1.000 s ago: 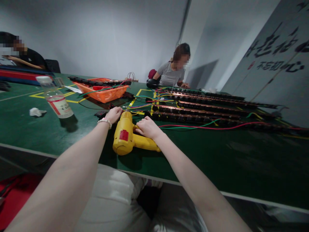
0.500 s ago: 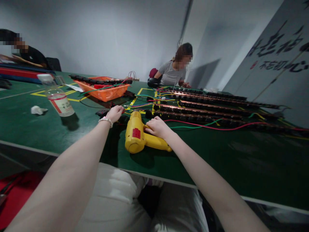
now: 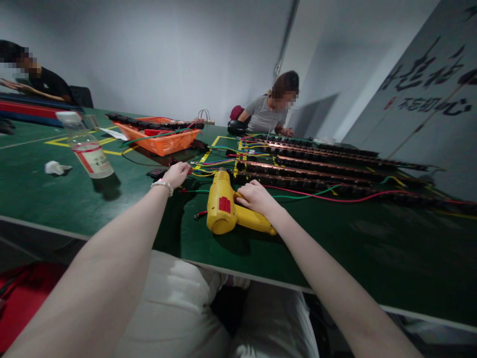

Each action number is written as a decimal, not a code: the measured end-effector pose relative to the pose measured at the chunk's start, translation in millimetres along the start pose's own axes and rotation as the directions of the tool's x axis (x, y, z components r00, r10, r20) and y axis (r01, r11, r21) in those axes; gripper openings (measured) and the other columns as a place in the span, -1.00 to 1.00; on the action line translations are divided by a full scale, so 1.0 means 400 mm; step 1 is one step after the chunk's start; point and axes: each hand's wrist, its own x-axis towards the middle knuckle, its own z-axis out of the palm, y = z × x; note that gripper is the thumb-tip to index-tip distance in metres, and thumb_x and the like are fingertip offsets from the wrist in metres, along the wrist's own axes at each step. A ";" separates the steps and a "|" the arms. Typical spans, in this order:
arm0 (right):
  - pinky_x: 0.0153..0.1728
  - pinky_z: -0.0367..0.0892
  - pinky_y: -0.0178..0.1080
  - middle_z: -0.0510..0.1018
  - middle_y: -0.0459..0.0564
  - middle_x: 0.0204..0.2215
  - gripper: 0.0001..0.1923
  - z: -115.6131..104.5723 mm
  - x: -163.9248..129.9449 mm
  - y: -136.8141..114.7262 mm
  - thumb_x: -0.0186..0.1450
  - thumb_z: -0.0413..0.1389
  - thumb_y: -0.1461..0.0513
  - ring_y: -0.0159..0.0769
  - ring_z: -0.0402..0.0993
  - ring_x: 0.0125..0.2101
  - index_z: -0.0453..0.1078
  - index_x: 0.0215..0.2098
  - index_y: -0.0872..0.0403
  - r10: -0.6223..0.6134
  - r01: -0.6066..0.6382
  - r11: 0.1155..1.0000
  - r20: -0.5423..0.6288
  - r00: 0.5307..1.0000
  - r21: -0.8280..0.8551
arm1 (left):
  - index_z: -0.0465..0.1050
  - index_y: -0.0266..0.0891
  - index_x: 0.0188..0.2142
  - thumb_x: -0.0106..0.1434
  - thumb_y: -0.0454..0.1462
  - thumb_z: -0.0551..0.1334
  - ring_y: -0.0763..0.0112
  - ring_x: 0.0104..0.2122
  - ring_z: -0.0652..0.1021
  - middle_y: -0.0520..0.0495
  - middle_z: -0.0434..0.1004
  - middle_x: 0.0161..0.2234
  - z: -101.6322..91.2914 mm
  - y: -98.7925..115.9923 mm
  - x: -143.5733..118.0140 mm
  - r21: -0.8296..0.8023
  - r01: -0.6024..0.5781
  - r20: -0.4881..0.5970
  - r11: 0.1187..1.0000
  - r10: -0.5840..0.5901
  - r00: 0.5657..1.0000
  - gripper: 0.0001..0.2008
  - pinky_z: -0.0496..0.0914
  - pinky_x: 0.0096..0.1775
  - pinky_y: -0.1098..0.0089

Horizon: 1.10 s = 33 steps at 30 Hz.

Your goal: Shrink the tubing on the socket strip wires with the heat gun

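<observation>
Slid rightward across the green tabletop (image 3: 354, 238) over the last second: the yellow plastic heat gun (image 3: 227, 211), with the right hand (image 3: 257, 198) on its handle throughout. Now well clear of the left hand (image 3: 176, 174), which began just beside its nozzle. Uncovered in the gap between them: thin red and green wire ends (image 3: 194, 199) on the tabletop.

A yellow heat gun (image 3: 224, 210) with a red label lies sideways on the green table (image 3: 354, 238).
</observation>
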 end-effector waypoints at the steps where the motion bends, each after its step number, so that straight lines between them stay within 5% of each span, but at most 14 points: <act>1: -0.15 0.00 -0.20 0.56 0.05 -0.38 -0.74 0.000 0.000 0.000 0.38 0.03 0.15 -0.23 0.39 -0.30 0.47 -0.30 0.15 0.000 0.000 1.000 0.000 1.000 -0.010 | 0.48 -0.24 -0.35 0.32 -0.15 -0.04 0.23 -0.24 0.48 -0.18 0.52 -0.29 0.000 0.001 0.000 -0.002 0.005 0.005 1.000 -0.005 1.000 -0.64 0.34 -0.14 0.32; 9: -0.16 0.01 -0.19 0.59 0.09 -0.32 -0.73 -0.013 0.040 -0.049 0.39 0.02 0.15 -0.21 0.42 -0.26 0.48 -0.26 0.17 -0.019 0.019 1.000 0.062 0.998 -0.004 | 0.46 -0.24 -0.38 0.33 -0.16 -0.06 0.21 -0.25 0.49 -0.19 0.51 -0.29 -0.007 0.004 0.002 0.041 -0.014 0.029 0.999 0.013 1.000 -0.63 0.34 -0.15 0.29; 19: -0.12 0.03 -0.18 0.61 0.11 -0.28 -0.71 -0.025 0.110 -0.130 0.39 0.04 0.14 -0.19 0.45 -0.21 0.49 -0.24 0.20 -0.082 0.082 0.996 -0.001 0.997 0.018 | 0.44 -0.22 -0.35 0.33 -0.15 -0.06 0.22 -0.22 0.48 -0.20 0.51 -0.24 0.001 -0.006 0.003 0.090 -0.014 0.031 0.996 0.011 0.999 -0.65 0.35 -0.13 0.30; 33: -0.14 0.01 -0.20 0.61 0.10 -0.29 -0.69 -0.021 0.105 -0.112 0.40 0.02 0.12 -0.22 0.45 -0.24 0.50 -0.26 0.18 -0.095 0.095 0.994 0.006 0.995 0.053 | 0.46 -0.22 -0.35 0.33 -0.15 -0.07 0.22 -0.23 0.48 -0.20 0.51 -0.25 -0.001 -0.011 0.002 0.071 -0.041 0.037 0.997 0.038 0.999 -0.63 0.34 -0.13 0.30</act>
